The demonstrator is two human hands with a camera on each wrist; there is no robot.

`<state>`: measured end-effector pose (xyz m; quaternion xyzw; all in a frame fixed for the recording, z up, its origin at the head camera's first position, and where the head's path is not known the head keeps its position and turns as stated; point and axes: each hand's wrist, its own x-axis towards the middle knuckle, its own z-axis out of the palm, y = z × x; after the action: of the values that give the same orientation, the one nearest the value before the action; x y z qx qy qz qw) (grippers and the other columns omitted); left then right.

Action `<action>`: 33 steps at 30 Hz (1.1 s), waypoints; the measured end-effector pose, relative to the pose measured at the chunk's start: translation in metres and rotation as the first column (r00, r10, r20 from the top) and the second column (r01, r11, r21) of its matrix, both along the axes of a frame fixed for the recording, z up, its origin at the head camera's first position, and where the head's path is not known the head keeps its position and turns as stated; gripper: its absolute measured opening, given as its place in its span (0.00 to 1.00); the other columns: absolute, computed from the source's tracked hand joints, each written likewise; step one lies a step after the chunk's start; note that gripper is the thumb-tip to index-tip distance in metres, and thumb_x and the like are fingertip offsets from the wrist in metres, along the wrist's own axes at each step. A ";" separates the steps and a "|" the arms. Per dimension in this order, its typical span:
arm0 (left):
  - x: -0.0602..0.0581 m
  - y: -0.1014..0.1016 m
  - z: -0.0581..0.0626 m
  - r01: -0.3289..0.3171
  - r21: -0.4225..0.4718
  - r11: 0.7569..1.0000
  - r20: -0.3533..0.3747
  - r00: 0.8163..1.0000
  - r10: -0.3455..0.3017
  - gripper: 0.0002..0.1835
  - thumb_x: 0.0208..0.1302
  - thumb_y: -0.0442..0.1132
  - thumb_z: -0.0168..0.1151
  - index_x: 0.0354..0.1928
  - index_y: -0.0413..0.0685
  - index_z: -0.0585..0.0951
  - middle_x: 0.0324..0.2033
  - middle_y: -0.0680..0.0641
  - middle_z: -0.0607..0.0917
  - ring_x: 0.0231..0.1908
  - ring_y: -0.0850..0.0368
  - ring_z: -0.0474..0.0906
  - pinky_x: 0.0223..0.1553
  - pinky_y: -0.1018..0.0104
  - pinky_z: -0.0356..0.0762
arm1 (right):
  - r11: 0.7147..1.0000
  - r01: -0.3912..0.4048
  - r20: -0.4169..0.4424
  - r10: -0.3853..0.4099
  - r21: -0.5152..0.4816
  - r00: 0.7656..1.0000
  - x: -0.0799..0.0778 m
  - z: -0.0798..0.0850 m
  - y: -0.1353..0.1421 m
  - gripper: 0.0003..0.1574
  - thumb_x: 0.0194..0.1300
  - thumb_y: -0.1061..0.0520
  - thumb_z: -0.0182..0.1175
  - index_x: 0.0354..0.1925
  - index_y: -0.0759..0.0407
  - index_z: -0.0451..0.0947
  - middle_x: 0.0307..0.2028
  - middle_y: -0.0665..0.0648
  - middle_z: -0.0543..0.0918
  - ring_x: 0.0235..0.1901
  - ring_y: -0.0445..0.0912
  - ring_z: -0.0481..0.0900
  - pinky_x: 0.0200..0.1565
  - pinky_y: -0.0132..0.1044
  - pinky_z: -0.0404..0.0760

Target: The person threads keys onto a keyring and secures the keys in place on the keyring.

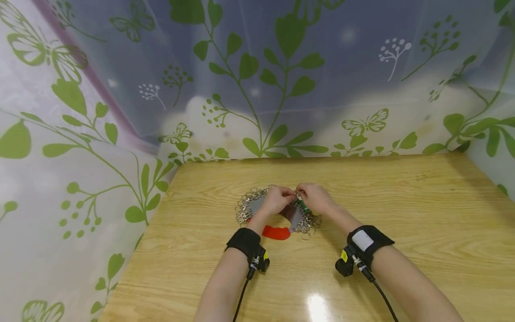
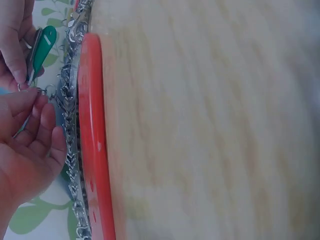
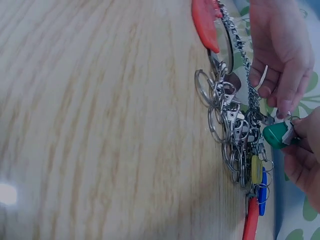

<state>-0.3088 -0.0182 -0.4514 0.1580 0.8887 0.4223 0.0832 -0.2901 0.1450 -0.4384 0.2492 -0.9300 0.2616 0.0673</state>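
Observation:
A flat grey metal ring plate [image 1: 297, 215] with a red handle [image 1: 276, 232] lies on the wooden table. Many small key rings with clasps [image 1: 243, 209] hang around its edge. At the plate's far side, my right hand [image 1: 317, 199] holds a green key tag [image 3: 275, 136] with a pale label. Close beside it, my left hand [image 1: 277, 199] pinches a small metal ring [image 2: 42, 91] between thumb and fingertip. The two hands' fingertips almost meet, partly hiding the small ring.
Yellow [image 3: 256, 170], blue [image 3: 263, 192] and red [image 3: 251, 220] tags hang among the rings in the right wrist view. A leaf-patterned curtain [image 1: 261, 112] stands behind the wooden table [image 1: 193, 250]. Cabled wrist cameras [image 1: 261, 261] sit on both arms.

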 end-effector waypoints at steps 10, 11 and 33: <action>0.002 0.004 0.008 -0.059 0.003 0.998 -0.013 0.998 0.059 0.13 0.69 0.40 0.53 0.43 0.42 0.84 0.36 0.45 0.82 0.22 0.60 0.68 0.24 0.70 0.63 | 1.000 -0.007 -0.042 0.007 0.000 0.999 -0.002 0.002 0.000 0.08 0.66 0.65 0.54 0.39 0.66 0.79 0.33 0.61 0.82 0.32 0.51 0.80 0.34 0.43 0.77; 0.002 0.005 0.008 -0.071 0.005 0.997 -0.010 0.997 0.071 0.13 0.69 0.41 0.53 0.42 0.42 0.84 0.35 0.46 0.82 0.21 0.60 0.67 0.24 0.70 0.63 | 1.000 -0.017 -0.053 0.017 0.014 0.998 -0.002 0.002 0.000 0.08 0.66 0.65 0.54 0.39 0.65 0.79 0.33 0.60 0.82 0.32 0.51 0.80 0.34 0.43 0.77; 0.003 0.005 0.009 -0.089 0.035 0.995 0.001 0.996 0.089 0.11 0.66 0.39 0.56 0.39 0.41 0.86 0.34 0.45 0.84 0.20 0.61 0.66 0.23 0.71 0.61 | 1.000 -0.017 -0.038 0.017 -0.013 0.999 -0.002 -0.001 0.001 0.08 0.66 0.65 0.53 0.39 0.65 0.79 0.32 0.59 0.81 0.30 0.49 0.78 0.32 0.41 0.75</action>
<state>-0.3058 -0.0130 -0.4429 0.1199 0.8874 0.4409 0.0615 -0.2919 0.1461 -0.4394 0.2615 -0.9246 0.2638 0.0843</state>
